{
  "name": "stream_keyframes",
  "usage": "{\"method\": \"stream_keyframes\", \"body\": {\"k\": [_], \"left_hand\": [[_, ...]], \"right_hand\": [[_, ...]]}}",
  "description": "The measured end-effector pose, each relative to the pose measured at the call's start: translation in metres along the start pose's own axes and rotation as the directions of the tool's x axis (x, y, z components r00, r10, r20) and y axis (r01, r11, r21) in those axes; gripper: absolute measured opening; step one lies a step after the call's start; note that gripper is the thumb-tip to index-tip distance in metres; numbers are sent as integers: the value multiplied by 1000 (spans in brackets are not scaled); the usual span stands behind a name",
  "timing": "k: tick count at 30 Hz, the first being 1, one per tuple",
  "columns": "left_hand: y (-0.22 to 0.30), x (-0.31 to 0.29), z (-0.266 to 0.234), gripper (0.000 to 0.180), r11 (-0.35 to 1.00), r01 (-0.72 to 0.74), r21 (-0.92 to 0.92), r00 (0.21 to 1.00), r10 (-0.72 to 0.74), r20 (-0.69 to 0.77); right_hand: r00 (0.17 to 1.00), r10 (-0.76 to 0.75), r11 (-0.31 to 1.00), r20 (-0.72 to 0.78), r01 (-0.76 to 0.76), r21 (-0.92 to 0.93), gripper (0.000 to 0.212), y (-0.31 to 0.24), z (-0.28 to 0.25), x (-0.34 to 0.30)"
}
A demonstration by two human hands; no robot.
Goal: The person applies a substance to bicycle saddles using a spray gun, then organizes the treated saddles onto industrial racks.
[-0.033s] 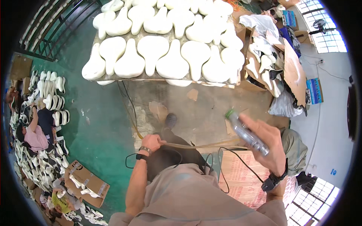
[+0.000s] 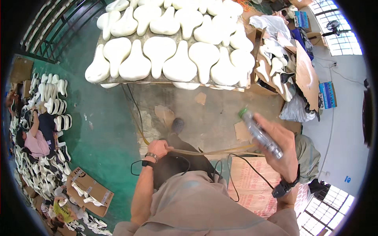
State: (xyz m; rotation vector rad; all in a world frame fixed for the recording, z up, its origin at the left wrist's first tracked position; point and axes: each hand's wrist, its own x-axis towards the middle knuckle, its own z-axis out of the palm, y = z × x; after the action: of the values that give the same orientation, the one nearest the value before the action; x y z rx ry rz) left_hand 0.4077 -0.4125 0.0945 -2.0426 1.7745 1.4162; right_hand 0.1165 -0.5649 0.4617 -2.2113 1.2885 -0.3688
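Note:
My left hand (image 2: 157,148) is closed round a yellowish hose (image 2: 197,152) in front of my lap. The hose runs right toward my right hand (image 2: 281,145), which grips a grey, partly shiny cylindrical hand tool (image 2: 260,134) with a green tip. Motion blurs the tool, so its exact kind is unclear. Its green end points up and left, toward the table. Whether the hose joins the tool is hidden. A thin black cable (image 2: 256,169) reaches the band on my right wrist. White bicycle saddles (image 2: 159,51) lie in rows on the table ahead, apart from both hands.
The table's front edge (image 2: 157,82) stands ahead. A cardboard box of saddles (image 2: 269,74) sits at the right, a flattened carton (image 2: 252,181) near my right leg. At the left, people (image 2: 37,141) sit among many saddles beside an open carton (image 2: 90,188).
My right hand and the tool have shifted slightly, the green tip moving up and right. My left hand keeps its hold on the hose.

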Motion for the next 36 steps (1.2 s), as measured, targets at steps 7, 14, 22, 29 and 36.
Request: {"method": "stream_keyframes", "body": {"k": [7, 14, 22, 29, 36], "left_hand": [[-29, -15, 47, 48, 998, -64, -29, 990, 60, -128], [-12, -35, 55, 45, 996, -89, -22, 985, 85, -149], [57, -21, 78, 35, 994, -73, -86, 995, 66, -73], [142, 19, 110, 38, 991, -126, -36, 985, 121, -120], [191, 40, 138, 41, 999, -39, -4, 983, 38, -180]], "right_hand": [[995, 26, 1000, 91, -27, 5, 74, -29, 12, -18], [996, 59, 998, 73, -58, -15, 76, -30, 9, -53], [997, 59, 998, -55, -60, -25, 72, 44, -39, -64], [988, -49, 999, 149, 46, 21, 72, 124, -87, -65], [969, -168, 986, 181, 166, 25, 72, 185, -117, -49]]}}
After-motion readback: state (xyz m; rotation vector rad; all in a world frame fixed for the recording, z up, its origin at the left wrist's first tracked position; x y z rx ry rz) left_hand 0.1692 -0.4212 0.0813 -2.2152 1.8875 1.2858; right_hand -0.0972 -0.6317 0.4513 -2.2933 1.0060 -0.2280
